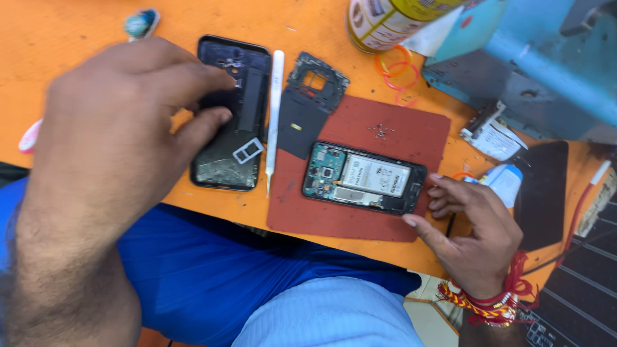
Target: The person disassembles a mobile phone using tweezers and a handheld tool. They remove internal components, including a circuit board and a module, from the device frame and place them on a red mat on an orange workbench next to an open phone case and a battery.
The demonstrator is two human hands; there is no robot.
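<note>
My left hand point(122, 122) lies over the black back cover point(231, 112) on the orange table point(77, 32), fingers curled loosely on its dark inner face, clasping nothing. A small metal tray frame point(247, 150) lies on the cover's lower part, and white tweezers point(274, 115) lie just beside it. My right hand point(472, 228) steadies the opened phone point(364, 178) on the red mat point(385, 128), fingertips point(437, 191) touching its right end, thumb at its lower corner. A black inner frame point(308, 103) lies partly on the mat's upper left corner.
</note>
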